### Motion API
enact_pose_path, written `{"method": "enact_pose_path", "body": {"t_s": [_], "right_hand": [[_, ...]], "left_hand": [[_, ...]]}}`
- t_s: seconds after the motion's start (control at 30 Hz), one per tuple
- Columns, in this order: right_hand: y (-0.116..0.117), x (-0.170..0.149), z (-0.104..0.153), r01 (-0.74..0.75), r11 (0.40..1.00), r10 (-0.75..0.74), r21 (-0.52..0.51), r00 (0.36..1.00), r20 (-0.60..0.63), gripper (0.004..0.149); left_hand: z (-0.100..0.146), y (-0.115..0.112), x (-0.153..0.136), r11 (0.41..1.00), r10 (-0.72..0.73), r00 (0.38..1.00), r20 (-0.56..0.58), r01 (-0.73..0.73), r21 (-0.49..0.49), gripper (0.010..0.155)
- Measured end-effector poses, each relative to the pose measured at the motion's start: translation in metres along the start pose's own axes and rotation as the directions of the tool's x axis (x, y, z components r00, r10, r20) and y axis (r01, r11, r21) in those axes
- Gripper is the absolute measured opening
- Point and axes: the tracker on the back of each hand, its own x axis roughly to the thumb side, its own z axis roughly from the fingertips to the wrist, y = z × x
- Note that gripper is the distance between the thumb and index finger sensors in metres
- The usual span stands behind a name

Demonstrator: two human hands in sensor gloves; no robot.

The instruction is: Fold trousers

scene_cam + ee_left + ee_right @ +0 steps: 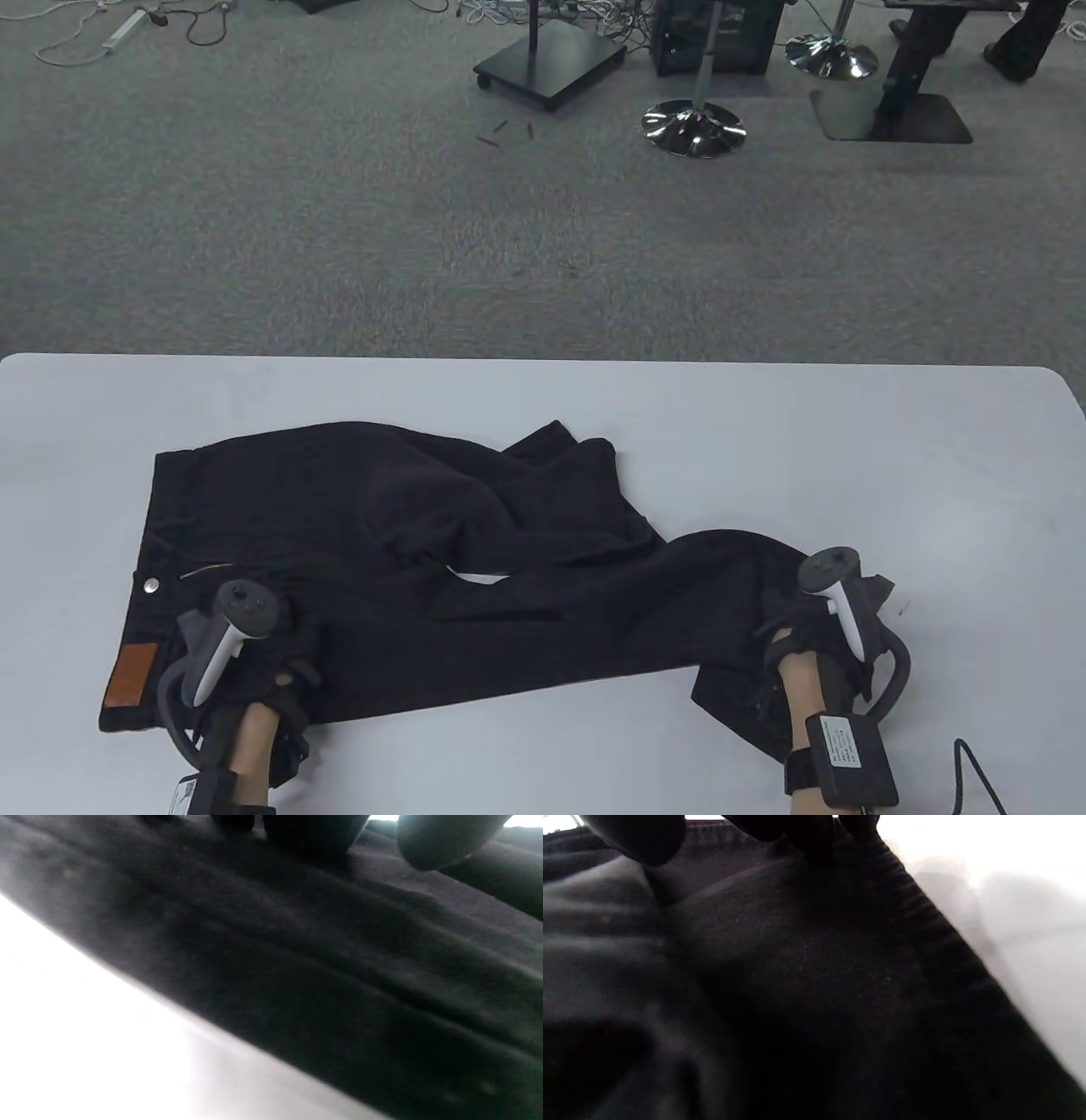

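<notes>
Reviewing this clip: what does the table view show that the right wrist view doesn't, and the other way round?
Only the table view shows the whole black denim trousers spread crumpled on the white table, their silver waist button, brown leather patch, the left hand by the waistband, and the grey carpet beyond. Only the right wrist view shows the stitched hem close up under dark fingertips. Both show black fabric, white tabletop and the right hand.
</notes>
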Motion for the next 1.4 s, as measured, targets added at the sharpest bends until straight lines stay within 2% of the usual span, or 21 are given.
{"method": "enact_pose_path", "body": {"t_s": [0.13,0.23,0.3,0.37,0.4,0.53,0.67,0.8,0.9,0.97,1.07,1.23,1.3,1.4], "right_hand": [[-0.003,0.035,0.028,-0.038,0.996,0.053,-0.079,0.98,0.194,0.069],[0.007,0.057,0.045,-0.082,0.996,0.086,-0.027,0.959,0.27,0.068],[0.015,0.06,0.046,-0.166,0.986,0.162,-0.004,0.955,0.25,0.069],[0.022,0.056,0.038,-0.193,0.981,0.182,0.03,0.958,0.223,0.07],[0.023,0.053,0.034,-0.159,0.985,0.141,0.069,0.967,0.211,0.07],[0.018,0.045,0.022,-0.033,0.999,0.027,0.031,0.982,0.185,0.069],[0.022,0.033,0.004,-0.051,0.997,0.042,0.057,0.989,0.144,0.068],[0.018,0.023,-0.007,0.003,0.998,-0.011,0.069,0.993,0.116,0.067],[0.009,0.016,-0.008,0.016,0.995,-0.025,0.101,0.995,0.093,0.067],[0.005,0.011,-0.007,0.009,0.998,-0.013,0.069,0.998,0.062,0.068],[0.002,0.004,-0.008,-0.024,0.997,0.023,0.08,1.0,0.013,0.068],[0.001,-0.004,-0.009,0.028,0.999,-0.026,0.036,0.998,-0.049,0.069],[0.004,-0.001,-0.007,-0.011,0.999,0.013,0.041,0.999,-0.038,0.071],[0.003,0.013,0.002,-0.024,1.0,0.023,0.015,0.998,0.053,0.071]], "left_hand": [[0.016,-0.002,0.031,0.999,-0.038,0.993,0.112,0.035,0.023,0.077],[0.022,-0.013,0.051,0.998,-0.063,0.989,0.135,0.066,-0.018,0.08],[0.019,-0.022,0.053,0.993,-0.096,0.99,0.107,0.103,-0.065,0.082],[0.018,-0.025,0.053,0.988,-0.135,0.985,0.11,0.142,-0.063,0.083],[0.018,-0.025,0.052,0.989,-0.128,0.984,0.121,0.135,-0.053,0.083],[0.012,-0.025,0.046,0.991,-0.111,0.987,0.12,0.119,-0.064,0.081],[0.004,-0.022,0.033,0.993,-0.084,0.99,0.114,0.092,-0.068,0.079],[-0.001,-0.019,0.027,0.994,-0.079,0.993,0.092,0.085,-0.068,0.079],[-0.004,-0.016,0.021,0.995,-0.056,0.995,0.079,0.062,-0.075,0.078],[-0.005,-0.014,0.019,0.996,-0.044,0.996,0.072,0.049,-0.073,0.078],[-0.003,-0.012,0.017,0.997,-0.051,0.997,0.062,0.054,-0.052,0.078],[0.003,-0.006,0.016,0.999,-0.023,0.998,0.055,0.025,-0.028,0.077],[0.005,-0.005,0.018,0.999,-0.038,0.998,0.052,0.039,-0.024,0.077],[0.005,-0.008,0.02,0.996,-0.086,0.995,0.047,0.087,-0.019,0.077]]}}
